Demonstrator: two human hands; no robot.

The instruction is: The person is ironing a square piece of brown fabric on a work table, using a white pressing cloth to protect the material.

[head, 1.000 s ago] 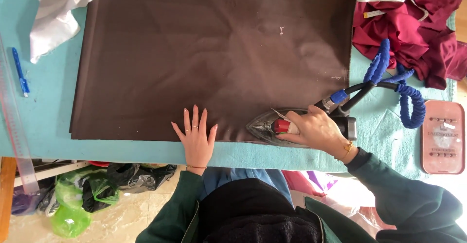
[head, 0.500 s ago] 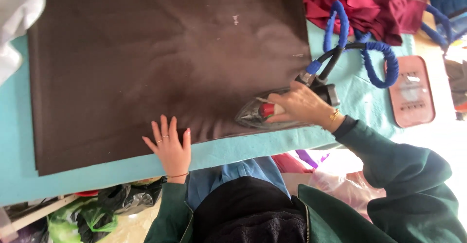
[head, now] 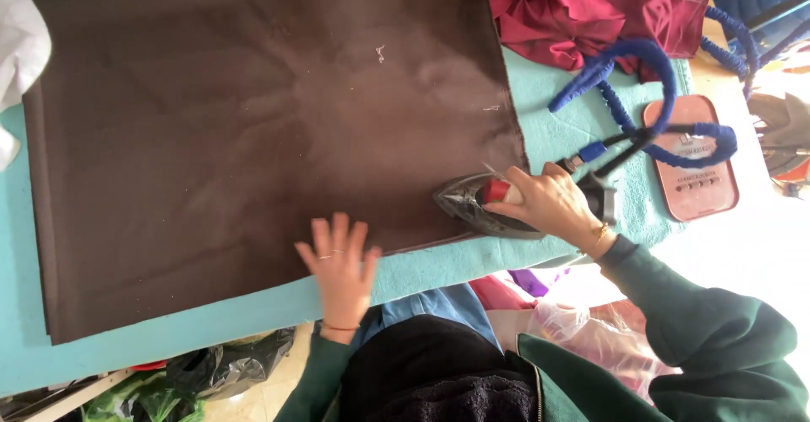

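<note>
teal table [head: 211, 325], iron [head: 481, 207] between hands

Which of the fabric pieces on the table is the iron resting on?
The large dark brown cloth, spread flat; the iron, gripped by the right hand, sits on its edge. The maroon fabric lies crumpled and apart.

L hand [head: 340, 263] flat, R hand [head: 553, 202] gripping

A plain dark brown cloth [head: 253, 135] fills the frame's centre and left on a turquoise table [head: 557, 127]. The iron [head: 489, 207] is dark grey with a red knob; its hose [head: 641, 93] is blue. Upper right lies maroon fabric [head: 591, 8]; right, a pink pad [head: 696, 173]. Sleeves are dark green.
</note>
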